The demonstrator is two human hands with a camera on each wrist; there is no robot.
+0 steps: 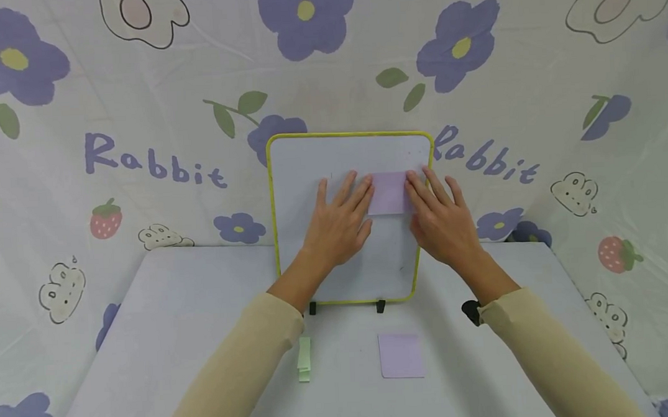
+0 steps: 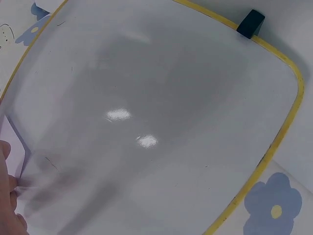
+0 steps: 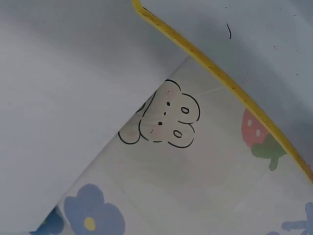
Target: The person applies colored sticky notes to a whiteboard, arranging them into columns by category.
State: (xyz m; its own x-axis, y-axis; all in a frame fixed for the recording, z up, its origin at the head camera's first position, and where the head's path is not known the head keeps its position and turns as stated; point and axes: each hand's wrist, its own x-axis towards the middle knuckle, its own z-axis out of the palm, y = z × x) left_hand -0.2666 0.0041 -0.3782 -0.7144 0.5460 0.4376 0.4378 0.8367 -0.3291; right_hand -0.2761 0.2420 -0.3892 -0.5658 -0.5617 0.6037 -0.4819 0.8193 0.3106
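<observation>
A purple square sticky note [image 1: 388, 193] lies against the upper right of a yellow-edged whiteboard [image 1: 332, 156]. My left hand [image 1: 337, 224] has its fingers spread over the board, with the index fingertip at the note's upper left corner. At the note's right side, my right hand [image 1: 441, 219] touches it with extended fingertips near the board's edge. From the left wrist, part of the note [image 2: 13, 152] and some fingers [image 2: 10, 205] show at the left border. The right wrist view catches no part of a hand.
Two black feet [image 1: 380, 306] support the board on a white table [image 1: 204, 301]. In front of it lie another purple sticky note [image 1: 401, 356] and narrow green strips [image 1: 304, 359]. A black object [image 1: 471, 312] is by the right sleeve. Behind hangs a flowered cloth [image 1: 167, 104].
</observation>
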